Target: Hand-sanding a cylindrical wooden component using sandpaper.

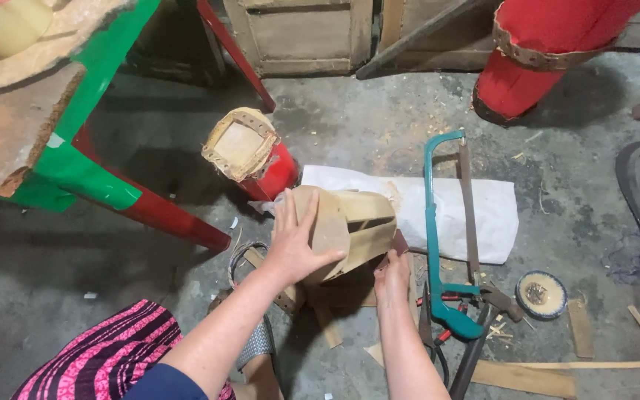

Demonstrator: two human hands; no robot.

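on the floor, left hand fingers spread over wooden piece; right hand fingers pinching its base.

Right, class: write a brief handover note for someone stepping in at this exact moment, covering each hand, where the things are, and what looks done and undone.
Left hand: palm flat on the side of the tan wooden drum shell, steadying it, fingers spread.
Right hand: at the shell's lower edge; its grip is hidden.
The shell sits tilted on the concrete floor, in front of a white sack.
The teal hacksaw lies just right of the right hand, untouched; wood strips lie nearby.
Done: the shell is formed but bare.
Left: it is unpainted, unlike the small red drum behind it.
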